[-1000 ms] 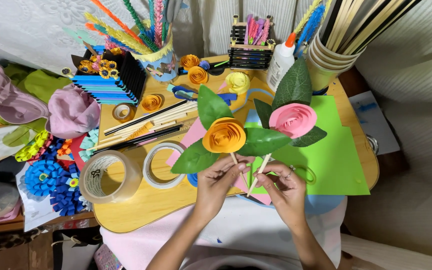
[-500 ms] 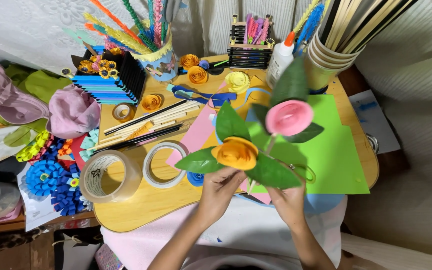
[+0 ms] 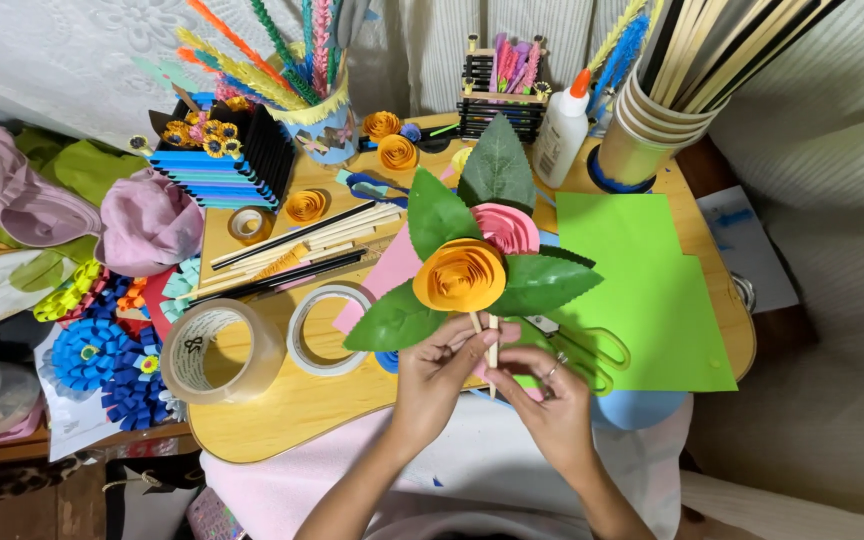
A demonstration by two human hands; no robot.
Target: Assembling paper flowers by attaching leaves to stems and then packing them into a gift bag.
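carefully, both hands pinch the thin wooden sticks [image 3: 492, 345]: left hand [image 3: 432, 375] and right hand [image 3: 550, 400] fingers clenched on them, orange paper flower [image 3: 459, 274] at twelve o'clock above, over the bench [image 3: 282, 420]. best keep stems aligned, grip gentle.

Upright orange [image 3: 460, 274] and pink paper flowers [image 3: 508, 227]
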